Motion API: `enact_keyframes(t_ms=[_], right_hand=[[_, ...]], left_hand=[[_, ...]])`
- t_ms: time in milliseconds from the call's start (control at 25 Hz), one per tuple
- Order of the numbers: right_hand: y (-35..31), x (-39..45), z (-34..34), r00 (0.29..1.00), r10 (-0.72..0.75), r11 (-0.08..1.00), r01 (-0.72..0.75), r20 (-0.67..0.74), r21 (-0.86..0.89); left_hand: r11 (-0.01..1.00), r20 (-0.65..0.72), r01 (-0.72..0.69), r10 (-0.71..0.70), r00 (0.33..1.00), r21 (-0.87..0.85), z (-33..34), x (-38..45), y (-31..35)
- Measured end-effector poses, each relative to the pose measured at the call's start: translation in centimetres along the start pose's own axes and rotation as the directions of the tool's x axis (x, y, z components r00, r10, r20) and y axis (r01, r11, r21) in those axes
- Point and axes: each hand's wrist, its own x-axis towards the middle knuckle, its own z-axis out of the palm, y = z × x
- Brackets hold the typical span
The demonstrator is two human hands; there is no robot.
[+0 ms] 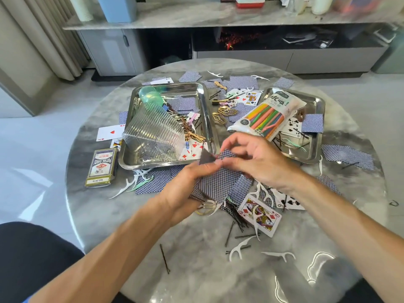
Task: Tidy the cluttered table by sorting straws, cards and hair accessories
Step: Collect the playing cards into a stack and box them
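My left hand (192,182) holds a stack of blue-backed playing cards (216,182) above the table's middle. My right hand (253,158) pinches one card at the top edge of that stack, fingers curled. More cards lie scattered face up and face down, among them a queen of diamonds (260,217). A bag of coloured straws (269,114) leans on the right steel tray (314,149). Gold hair clips (225,114) sit between the trays, and dark bobby pins (237,215) lie near the front.
The left steel tray (205,119) holds a tipped ribbed clear cup (153,132), a green ball (150,96), cards and clips. A card box (101,167) stands at the left. White floss picks (240,248) dot the round marble table (196,270). A cabinet stands behind.
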Motion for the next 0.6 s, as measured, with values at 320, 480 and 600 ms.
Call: enact_keyframes(t_ms=[320,480,600], right_hand=[[2.8,-0.3,-0.1,0.976,0.132,0.716,-0.216,-0.174,-0.664],[4.9,-0.9,1.0,0.962,0.232,0.474,-0.241,-0.144,-0.847],[5.3,-0.4,1.4,0.957,0.2,0.547,-0.286,-0.209,-0.787]], left_hand=[[0.957,-0.197,0.224,-0.187,0.962,0.186,0.4,-0.2,-1.3],[0.933,-0.25,0.339,-0.303,0.92,0.117,1.2,-1.5,-2.5],[0.947,-0.236,0.321,-0.31,0.921,0.008,1.8,-2.0,-2.4]])
